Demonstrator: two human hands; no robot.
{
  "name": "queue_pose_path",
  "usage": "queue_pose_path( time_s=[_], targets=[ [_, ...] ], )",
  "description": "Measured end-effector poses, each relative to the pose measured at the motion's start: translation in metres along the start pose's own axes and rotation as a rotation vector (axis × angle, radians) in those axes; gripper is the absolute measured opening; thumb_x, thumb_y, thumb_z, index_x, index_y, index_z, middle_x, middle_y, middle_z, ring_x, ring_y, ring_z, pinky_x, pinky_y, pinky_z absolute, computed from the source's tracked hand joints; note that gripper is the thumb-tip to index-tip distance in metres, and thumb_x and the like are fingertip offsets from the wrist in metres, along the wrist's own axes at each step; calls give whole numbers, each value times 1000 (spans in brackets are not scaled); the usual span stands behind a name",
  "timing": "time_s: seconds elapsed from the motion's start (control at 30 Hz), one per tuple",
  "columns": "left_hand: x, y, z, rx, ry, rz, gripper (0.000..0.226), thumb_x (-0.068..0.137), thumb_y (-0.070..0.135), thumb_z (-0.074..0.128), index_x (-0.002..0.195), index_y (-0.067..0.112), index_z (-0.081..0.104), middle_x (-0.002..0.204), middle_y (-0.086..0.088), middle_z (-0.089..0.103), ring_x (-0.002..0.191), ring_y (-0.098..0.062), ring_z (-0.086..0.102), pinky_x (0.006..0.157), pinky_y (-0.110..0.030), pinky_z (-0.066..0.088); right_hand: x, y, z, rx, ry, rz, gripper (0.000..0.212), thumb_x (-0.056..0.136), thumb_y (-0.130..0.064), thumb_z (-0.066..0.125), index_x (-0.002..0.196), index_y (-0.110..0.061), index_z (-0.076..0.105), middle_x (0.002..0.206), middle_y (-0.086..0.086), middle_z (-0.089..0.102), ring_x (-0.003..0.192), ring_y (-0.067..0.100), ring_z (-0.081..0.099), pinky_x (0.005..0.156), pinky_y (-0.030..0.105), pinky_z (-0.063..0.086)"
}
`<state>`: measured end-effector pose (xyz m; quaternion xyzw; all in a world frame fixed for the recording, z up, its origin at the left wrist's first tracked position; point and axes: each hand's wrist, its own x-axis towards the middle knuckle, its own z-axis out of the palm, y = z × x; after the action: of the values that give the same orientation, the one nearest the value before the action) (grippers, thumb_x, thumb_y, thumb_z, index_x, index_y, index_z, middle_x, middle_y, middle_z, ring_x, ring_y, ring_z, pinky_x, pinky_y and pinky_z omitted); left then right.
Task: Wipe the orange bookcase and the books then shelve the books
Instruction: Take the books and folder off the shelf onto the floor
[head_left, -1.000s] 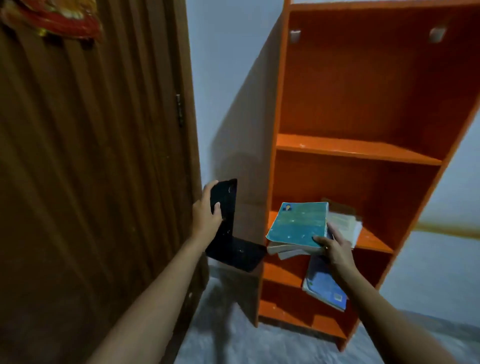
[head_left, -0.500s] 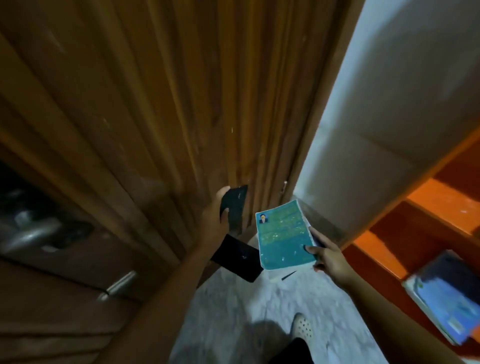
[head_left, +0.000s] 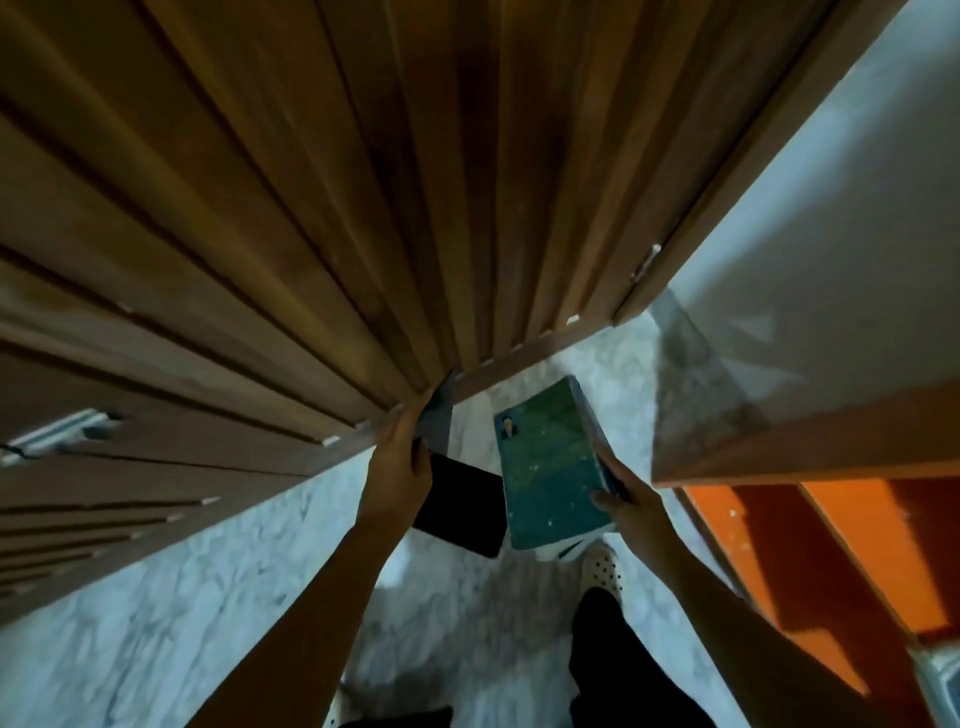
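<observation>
View from the head camera, looking steeply down at a pale marbled floor (head_left: 171, 597). The right hand (head_left: 631, 501), at centre-right of the frame, is closed on the edge of a teal-covered book (head_left: 550, 467) – thumb on the cover, fingers hidden beneath – and holds it flat, cover up, above the floor. The book's long axis runs from the lower centre of the frame toward the upper centre, tilting slightly left at the top, its far end pointing at the foot of the brown slatted door (head_left: 311, 208) that fills the upper left. The left hand (head_left: 402, 457), just left of the book and not touching it, is curled around a dark cloth (head_left: 457, 499); part of the cloth hangs below the hand and its lower corner lies near the book's left edge. The orange bookcase (head_left: 831, 561) occupies the lower right of the frame – well to the right of both hands, with the right forearm crossing in front of it; its shelves appear as slanted orange bands. The coming move, judged from this layout, is a wipe of the cover: the cloth hand lies beside the book's left long edge and is the nearer free hand, so a stroke would run rightward across the short axis or along the long axis away from the body. A perforated shoe (head_left: 597, 569) shows directly below the book.
</observation>
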<state>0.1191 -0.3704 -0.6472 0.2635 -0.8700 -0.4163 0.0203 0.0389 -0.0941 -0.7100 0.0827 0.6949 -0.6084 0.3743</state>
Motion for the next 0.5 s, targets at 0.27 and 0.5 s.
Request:
queue_pose_path(
  time_s=[0.27, 0.5],
  targets=[
    [11, -139, 110, 22, -21, -77, 55, 94, 1, 46, 144, 20, 33, 125, -21, 58, 111, -38, 56, 98, -52, 44, 89, 135, 14, 157, 29, 79, 64, 83, 9, 58, 141, -8, 39, 133, 17, 53, 96, 24, 66, 73, 30, 58],
    [29, -263, 159, -102, 132, -135, 51, 93, 0, 49, 140, 13, 34, 129, -15, 56, 115, -32, 56, 97, -52, 46, 173, 208, 53, 182, 61, -50, 90, 62, -35, 84, 138, -13, 40, 134, 8, 51, 106, 22, 61, 72, 30, 59]
  ],
)
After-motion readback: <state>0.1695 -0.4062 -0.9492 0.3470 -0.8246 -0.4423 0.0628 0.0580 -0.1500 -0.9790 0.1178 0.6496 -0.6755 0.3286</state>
